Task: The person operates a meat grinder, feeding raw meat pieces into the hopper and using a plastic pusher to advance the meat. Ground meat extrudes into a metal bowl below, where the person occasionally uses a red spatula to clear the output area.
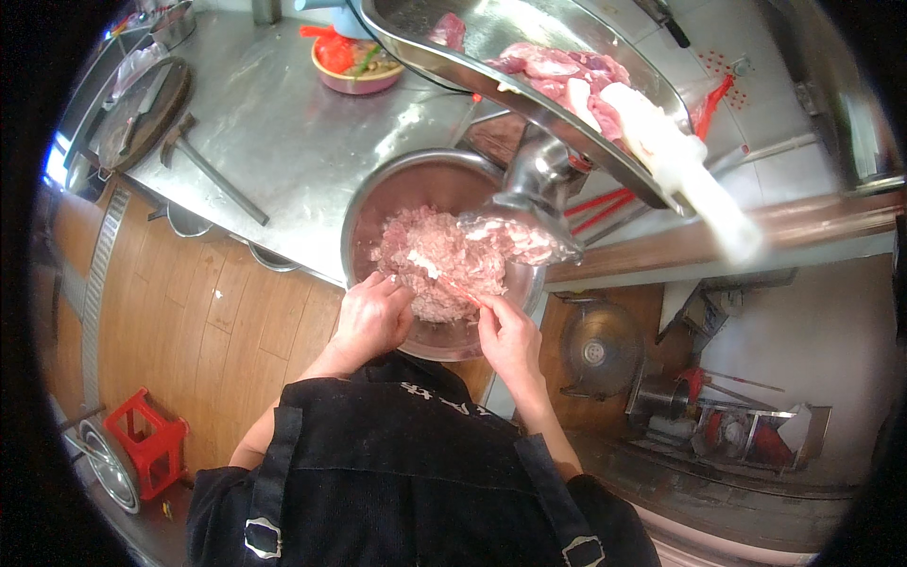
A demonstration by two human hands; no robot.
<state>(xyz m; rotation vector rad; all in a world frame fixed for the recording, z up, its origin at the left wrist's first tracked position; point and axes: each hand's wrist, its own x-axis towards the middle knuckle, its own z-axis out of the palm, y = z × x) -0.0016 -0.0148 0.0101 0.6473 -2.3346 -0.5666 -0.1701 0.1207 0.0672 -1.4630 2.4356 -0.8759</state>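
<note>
A round metal bowl (pixel 358 212) holds a mound of pale pink ground meat (pixel 453 251). My right hand (pixel 511 337), over the bowl's near right side, pinches one end of a thin reddish strip (pixel 460 290) that lies across the meat. At the near left rim is my left hand (pixel 375 312), its fingers curled down by the meat with a small white bit at the fingertips; whether it grips anything is hidden. Above the bowl, the metal head of a meat grinder (pixel 531 177) has ground meat clinging to its outlet.
Raw meat chunks (pixel 560 67) and a white plastic pusher (pixel 680 159) lie in the grinder's metal tray (pixel 425 53). On the steel table (pixel 283 120) are a hammer (pixel 220 173), a knife (pixel 149 103) on a round chopping board (pixel 170 106), and a pink basin (pixel 358 81). A red stool (pixel 149 443) stands at left.
</note>
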